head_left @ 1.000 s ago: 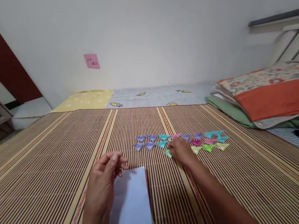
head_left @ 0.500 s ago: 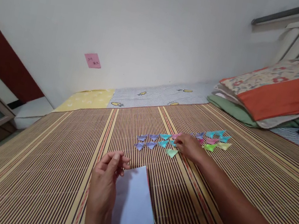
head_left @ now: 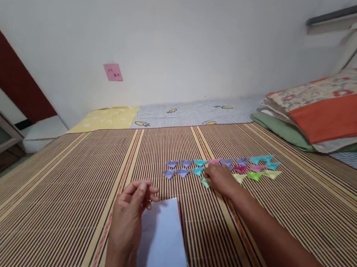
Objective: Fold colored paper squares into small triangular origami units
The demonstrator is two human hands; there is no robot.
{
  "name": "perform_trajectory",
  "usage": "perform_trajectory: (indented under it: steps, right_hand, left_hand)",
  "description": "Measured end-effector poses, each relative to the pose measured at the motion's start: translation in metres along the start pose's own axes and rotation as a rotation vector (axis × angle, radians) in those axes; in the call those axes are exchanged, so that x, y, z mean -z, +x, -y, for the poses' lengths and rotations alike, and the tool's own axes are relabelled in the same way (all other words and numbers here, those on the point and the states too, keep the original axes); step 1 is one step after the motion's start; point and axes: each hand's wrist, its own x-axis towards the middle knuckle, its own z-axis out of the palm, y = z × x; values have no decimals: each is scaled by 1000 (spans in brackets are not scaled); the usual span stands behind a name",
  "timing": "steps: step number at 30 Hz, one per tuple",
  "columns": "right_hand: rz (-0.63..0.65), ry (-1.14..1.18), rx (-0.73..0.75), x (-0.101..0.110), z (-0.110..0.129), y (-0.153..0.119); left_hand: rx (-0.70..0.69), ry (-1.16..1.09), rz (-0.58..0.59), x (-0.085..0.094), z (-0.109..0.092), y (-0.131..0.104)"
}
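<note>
Roughly sixteen small folded paper shapes [head_left: 224, 167] lie in two loose rows on the striped mat [head_left: 49, 202], so a good part of the folding looks done. A thick stack of square paper [head_left: 162, 241] remains unfolded, which suggests much is left.

The right hand [head_left: 220, 179] reaches out to the middle of the rows, palm down, its fingers curled over a pale green shape [head_left: 205, 183] at its near edge; whether it pinches that piece or only touches it cannot be told. The left hand [head_left: 129, 217] rests close to the body at the stack's left edge, fingers loosely bent with their tips together, and nothing can be seen in them.

No box or tray is in view; the shapes sit straight on the mat. Beyond the right hand, far to its right, pillows [head_left: 337, 111] are piled.
</note>
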Motion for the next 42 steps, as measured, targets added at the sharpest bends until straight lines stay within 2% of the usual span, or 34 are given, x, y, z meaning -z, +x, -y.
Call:
perform_trajectory:
  steps: [5,9,13,23,34,42]
  right_hand:
    - [45,19,-38,2,4,-5]
    - [66,64,-50,10,-7,-9]
    - [41,116,19,14,-18,-11]
    - [40,136,63,-4,-8,-3]
    - [-11,35,66,-7,-8,1]
    - [-84,55,90,-8,-16,1]
  left_hand:
    - [1,-2,-5,1,0,0]
    - [7,-8,-4,1,2,1]
    - [8,-12,2,0,2,1]
    - [9,-13,-12,-1,0,0]
    - [5,-7,2,-1,2,0]
    - [10,2,-2,-3,2,0]
